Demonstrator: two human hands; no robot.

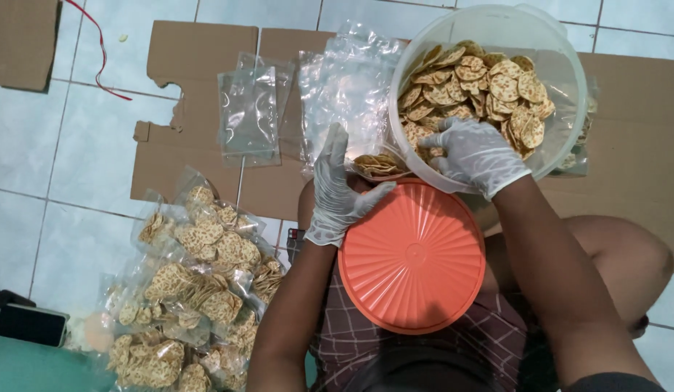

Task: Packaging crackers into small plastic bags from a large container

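- Translucent plastic forms the large round tub (569,87), tilted toward the person and well stocked with round speckled crackers (489,91); it rests on flattened cardboard (634,145) laid over a pale tiled floor (83,145).
- Step in hand, as a judgement: portioning crackers out of the tub into a clear bag; a short stack of crackers (377,164) lies at the tub's near lip, apparently inside a clear bag, though the bag's edge is hard to trace.
- Right hand (473,154), in a white glove: reaches over the near rim into the tub, palm down, fingers curled onto the crackers; whether it is clamped on any cannot be told, since the fingertips are hidden among them.
- Left hand (338,190), also gloved: fingers extended upward and spread, thumb out toward the stack; it lies against the bag area beside the stack — flat and not gripping.
- Next move, as a judgement, calls for a steady bag mouth and a gentle grip; the crackers look thin and likely brittle.
- Orange ribbed lid (412,255): rests on the person's lap, just below both hands.
- Empty clear bags (251,109): piled on the cardboard beyond the left hand.
- Filled cracker bags (195,290): heaped on the floor at the person's left — well apart from the tub.
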